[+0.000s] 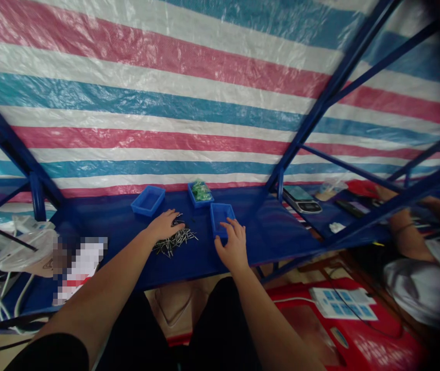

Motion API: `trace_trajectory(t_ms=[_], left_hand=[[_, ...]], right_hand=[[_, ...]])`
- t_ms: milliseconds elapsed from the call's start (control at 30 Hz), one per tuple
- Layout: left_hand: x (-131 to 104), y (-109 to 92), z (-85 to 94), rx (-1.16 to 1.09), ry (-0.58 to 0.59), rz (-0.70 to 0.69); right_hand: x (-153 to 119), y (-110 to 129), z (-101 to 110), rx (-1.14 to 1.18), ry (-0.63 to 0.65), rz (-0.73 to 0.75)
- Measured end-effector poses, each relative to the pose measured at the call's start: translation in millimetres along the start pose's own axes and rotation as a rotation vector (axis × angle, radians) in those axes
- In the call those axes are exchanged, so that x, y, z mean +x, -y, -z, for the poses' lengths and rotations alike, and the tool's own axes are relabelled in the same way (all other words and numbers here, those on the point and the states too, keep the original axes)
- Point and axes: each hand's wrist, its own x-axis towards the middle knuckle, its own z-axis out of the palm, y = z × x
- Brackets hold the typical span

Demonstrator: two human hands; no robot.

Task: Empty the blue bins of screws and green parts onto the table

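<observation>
**A:** left hand [164,225] is palm down on the pile of metal pins [174,241], fingers curled into it like it's pinching some, can't tell if it actually holds any. Pins are thin and shiny, mostly lying lengthwise left to right.

**B:** and the right hand [232,246]?

**A:** fingertips loose on the near rim of a blue plastic tray [220,214], just right of the pile. Two more little trays sit behind, one holding green bits [200,190].

A makeshift workshop: striped tarpaulin [189,98] walls, blue metal frame [320,103], parts trays [148,200] and scale [303,199].
</observation>
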Motion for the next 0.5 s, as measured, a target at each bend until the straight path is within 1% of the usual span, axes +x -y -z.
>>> trace_trajectory(t_ms=[67, 133, 233, 333, 433, 500], left_hand=[[-4, -6, 0.9, 0.003, 0.007, -0.028], [-9, -12, 4.5, 0.005, 0.008, -0.056], [-14, -19, 11.7, 0.004, 0.004, -0.104], [-13, -25, 16.2, 0.037, -0.023, -0.139], [-6, -30, 15.4, 0.079, -0.064, -0.131], [2, -34, 12.2, 0.088, -0.071, -0.146]], right_hand=[[-7, -17, -1, -0.042, 0.064, -0.029], [-11, -27, -3, -0.052, 0.088, -0.03], [-15, -32, -6, -0.051, 0.024, -0.036], [-18, -32, -9, -0.019, -0.043, -0.076], [-22, -32, -12, 0.024, -0.06, -0.106], [-23, -31, -11, 0.03, -0.07, -0.114]])
